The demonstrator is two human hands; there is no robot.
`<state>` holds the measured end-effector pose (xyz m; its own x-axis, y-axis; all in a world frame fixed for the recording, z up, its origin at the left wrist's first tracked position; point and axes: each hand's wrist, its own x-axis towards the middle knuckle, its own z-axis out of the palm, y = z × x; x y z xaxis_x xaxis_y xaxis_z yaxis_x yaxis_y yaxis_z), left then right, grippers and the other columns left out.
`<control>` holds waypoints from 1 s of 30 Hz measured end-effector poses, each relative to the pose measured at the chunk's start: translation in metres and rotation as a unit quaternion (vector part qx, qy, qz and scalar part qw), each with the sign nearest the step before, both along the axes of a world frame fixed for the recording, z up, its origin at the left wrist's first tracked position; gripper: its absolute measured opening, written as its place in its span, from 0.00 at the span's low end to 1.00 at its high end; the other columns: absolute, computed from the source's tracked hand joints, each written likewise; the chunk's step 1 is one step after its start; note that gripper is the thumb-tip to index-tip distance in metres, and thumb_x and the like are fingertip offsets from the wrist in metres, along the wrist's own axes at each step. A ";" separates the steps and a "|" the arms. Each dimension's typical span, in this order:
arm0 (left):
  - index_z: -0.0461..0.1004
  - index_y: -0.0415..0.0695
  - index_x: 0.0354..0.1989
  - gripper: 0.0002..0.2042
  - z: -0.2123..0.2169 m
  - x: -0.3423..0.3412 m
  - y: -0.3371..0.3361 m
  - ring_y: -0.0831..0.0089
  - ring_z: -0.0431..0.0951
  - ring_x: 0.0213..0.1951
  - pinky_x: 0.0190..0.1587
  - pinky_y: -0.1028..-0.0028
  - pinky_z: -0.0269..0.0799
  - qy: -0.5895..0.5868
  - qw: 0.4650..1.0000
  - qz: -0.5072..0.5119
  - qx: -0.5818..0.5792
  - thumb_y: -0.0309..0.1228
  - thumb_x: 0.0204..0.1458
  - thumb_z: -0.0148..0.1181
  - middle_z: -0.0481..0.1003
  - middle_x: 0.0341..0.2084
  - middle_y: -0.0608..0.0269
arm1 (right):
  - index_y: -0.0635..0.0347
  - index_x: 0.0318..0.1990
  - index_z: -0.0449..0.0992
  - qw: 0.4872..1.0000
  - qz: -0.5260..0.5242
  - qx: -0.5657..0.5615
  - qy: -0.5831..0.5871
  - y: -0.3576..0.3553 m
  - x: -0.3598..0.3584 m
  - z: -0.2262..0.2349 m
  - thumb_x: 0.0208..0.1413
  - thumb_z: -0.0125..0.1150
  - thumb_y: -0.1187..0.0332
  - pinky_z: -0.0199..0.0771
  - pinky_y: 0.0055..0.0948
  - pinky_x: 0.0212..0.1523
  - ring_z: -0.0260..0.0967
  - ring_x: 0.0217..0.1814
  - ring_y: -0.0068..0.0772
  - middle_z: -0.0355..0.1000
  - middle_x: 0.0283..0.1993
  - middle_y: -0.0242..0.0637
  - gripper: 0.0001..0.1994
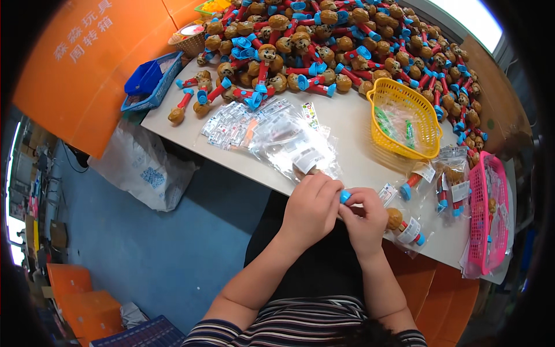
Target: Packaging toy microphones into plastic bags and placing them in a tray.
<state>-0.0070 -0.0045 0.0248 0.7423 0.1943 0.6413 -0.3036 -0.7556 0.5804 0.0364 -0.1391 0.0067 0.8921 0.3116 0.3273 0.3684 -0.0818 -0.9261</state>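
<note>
Close to the table's front edge, my left hand (312, 203) is wrapped round a toy figure, hiding most of its stem. A bit of its brown head shows beyond my left fingers, and its blue base (345, 196) sticks out on the right. Thumb and fingertips of my right hand (366, 218) pinch at that blue base. Clear plastic bags (283, 136) lie in a stack just beyond my left hand. Bagged toy figures with white labels (409, 231) rest to the right of my right hand; they have brown heads, red stems and blue bases.
A large heap of loose toy figures (324, 43) covers the table's far side. Small printed slips (228, 124) lie left of the bags. A yellow basket (378, 136) holds clear packets and green pieces. A pink basket (477, 231) stands far right; a blue basket (165, 84) stands left.
</note>
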 end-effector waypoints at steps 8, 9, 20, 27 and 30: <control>0.73 0.40 0.34 0.07 -0.020 -0.021 0.002 0.56 0.73 0.33 0.36 0.65 0.70 0.034 0.998 0.041 -0.016 0.19 0.45 0.59 0.72 0.29 0.56 | 0.66 0.34 0.72 0.994 0.058 -0.079 -0.041 0.003 -0.011 -0.009 0.47 0.65 0.80 0.76 0.24 0.30 0.73 0.33 0.31 0.72 0.40 0.40 0.08; 0.73 0.40 0.34 0.08 -0.021 -0.023 0.001 0.57 0.73 0.33 0.36 0.65 0.70 0.018 0.999 0.042 -0.019 0.19 0.44 0.60 0.72 0.30 0.56 | 0.65 0.34 0.72 0.995 0.048 -0.087 -0.025 0.004 -0.012 -0.008 0.46 0.66 0.80 0.73 0.23 0.29 0.72 0.32 0.30 0.72 0.39 0.39 0.09; 0.73 0.41 0.36 0.10 -0.024 -0.040 0.007 0.59 0.73 0.33 0.36 0.66 0.69 0.009 1.000 0.016 0.007 0.19 0.43 0.61 0.72 0.31 0.58 | 0.61 0.38 0.73 0.985 0.037 -0.100 -0.133 0.020 0.004 -0.011 0.43 0.64 0.80 0.69 0.25 0.30 0.69 0.37 0.32 0.68 0.45 0.39 0.13; 0.73 0.41 0.38 0.13 -0.030 -0.051 0.011 0.57 0.72 0.41 0.44 0.65 0.69 0.000 0.995 0.095 0.009 0.21 0.42 0.64 0.70 0.41 0.53 | 0.61 0.48 0.74 0.971 0.166 -0.154 -0.081 0.017 0.000 -0.008 0.45 0.64 0.80 0.74 0.33 0.47 0.70 0.51 0.41 0.67 0.53 0.42 0.19; 0.72 0.40 0.41 0.16 -0.032 -0.049 0.008 0.52 0.70 0.47 0.48 0.64 0.69 -0.020 0.989 0.145 -0.032 0.22 0.42 0.64 0.65 0.49 0.48 | 0.61 0.51 0.71 0.980 0.131 -0.143 -0.044 0.025 -0.005 -0.008 0.44 0.65 0.79 0.73 0.34 0.48 0.69 0.52 0.44 0.67 0.54 0.44 0.23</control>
<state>-0.0560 0.0034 -0.0068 0.6242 0.4362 0.6482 -0.1021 -0.7770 0.6212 0.0314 -0.1145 -0.0010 0.7419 0.6162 0.2645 0.4884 -0.2263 -0.8428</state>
